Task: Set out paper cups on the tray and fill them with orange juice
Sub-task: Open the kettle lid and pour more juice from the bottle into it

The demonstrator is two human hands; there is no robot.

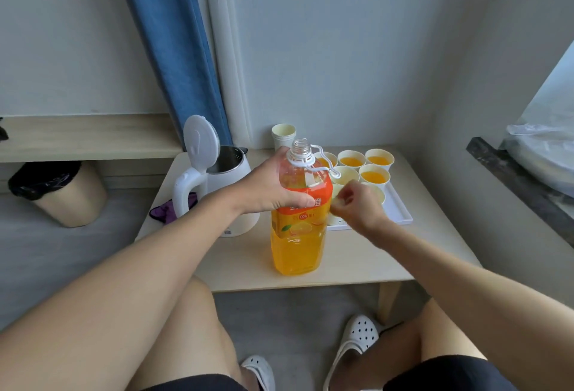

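Note:
A large orange juice bottle (298, 244) stands uncapped on the low wooden table (372, 257), a bit more than half full. My left hand (270, 185) grips it round the shoulder, just below the neck. To its right my right hand (357, 207) hovers over the near end of the white tray (400, 210), fingers curled and pinching a small pale yellow thing, seemingly the bottle cap. Several paper cups stand on the tray; the far ones (374, 177) hold juice, and the near ones are partly hidden by my hand.
A stack of spare paper cups (283, 136) stands by the wall behind the bottle. A white electric kettle (230, 179) with its lid up stands at the table's left, a purple cloth (163, 212) beside it. A lined bin (62, 195) is on the floor at left.

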